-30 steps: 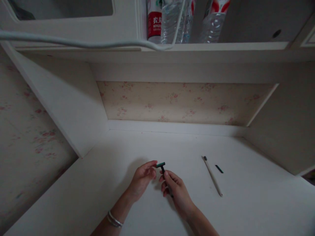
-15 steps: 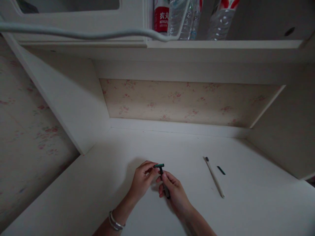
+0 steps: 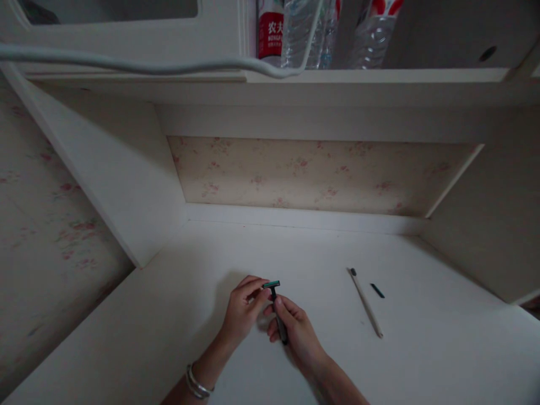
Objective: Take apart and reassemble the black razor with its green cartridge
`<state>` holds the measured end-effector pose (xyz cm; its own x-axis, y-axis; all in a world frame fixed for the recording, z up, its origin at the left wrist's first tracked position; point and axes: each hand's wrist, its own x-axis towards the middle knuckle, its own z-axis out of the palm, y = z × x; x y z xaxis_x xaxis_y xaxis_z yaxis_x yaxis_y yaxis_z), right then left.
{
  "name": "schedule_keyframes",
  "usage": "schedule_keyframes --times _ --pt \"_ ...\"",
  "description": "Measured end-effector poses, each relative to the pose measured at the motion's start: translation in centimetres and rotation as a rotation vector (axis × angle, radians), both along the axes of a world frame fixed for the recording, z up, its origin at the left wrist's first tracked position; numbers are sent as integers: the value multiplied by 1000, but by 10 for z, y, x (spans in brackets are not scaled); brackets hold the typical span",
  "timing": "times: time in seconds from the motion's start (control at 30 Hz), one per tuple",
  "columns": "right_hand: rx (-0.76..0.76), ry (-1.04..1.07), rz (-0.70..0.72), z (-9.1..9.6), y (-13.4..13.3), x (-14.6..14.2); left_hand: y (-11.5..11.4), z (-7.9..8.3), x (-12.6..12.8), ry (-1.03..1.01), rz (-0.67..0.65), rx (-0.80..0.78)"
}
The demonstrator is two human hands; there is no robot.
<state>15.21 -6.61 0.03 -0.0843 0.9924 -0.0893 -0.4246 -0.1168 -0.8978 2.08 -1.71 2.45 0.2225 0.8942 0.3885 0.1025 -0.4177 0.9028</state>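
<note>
A razor (image 3: 281, 328) with a dark handle and a green-edged head is held above the white desktop, its head pointing away from me. My right hand (image 3: 296, 329) is closed round the handle, thumb on top. At the razor's head, my left hand (image 3: 243, 308) pinches the left end between thumb and fingertips. Silver bangles circle my left wrist. To the right lies a toothbrush (image 3: 366, 304) with a pale handle and dark bristles. Beside it rests a small dark green strip (image 3: 377, 290).
The white desk (image 3: 169, 337) has side panels and a floral-papered back (image 3: 320, 174). Overhead, a shelf (image 3: 379, 75) bears clear plastic bottles (image 3: 375, 39) and a red-labelled one (image 3: 270, 34). A pale cable or tube (image 3: 147, 67) runs across in front of the cabinet.
The view has shifted slightly. Both hands keep their hold on the razor, whose handle leans a little differently. The toothbrush and strip lie as before.
</note>
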Motion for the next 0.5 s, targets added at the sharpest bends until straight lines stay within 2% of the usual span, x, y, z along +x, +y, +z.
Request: schedule_keyframes --times 0.1,0.2,0.33,0.5 --pt "34 -39 3 -1 1 1 0 -1 1 -25 2 -19" --pt "130 -197 -10 -2 1 4 0 -3 2 -53 10 -31" --pt "272 -504 -124 -1 0 9 1 -4 2 -39 18 -1" --pt "288 -619 -275 -3 2 16 3 -7 2 3 -11 -36"
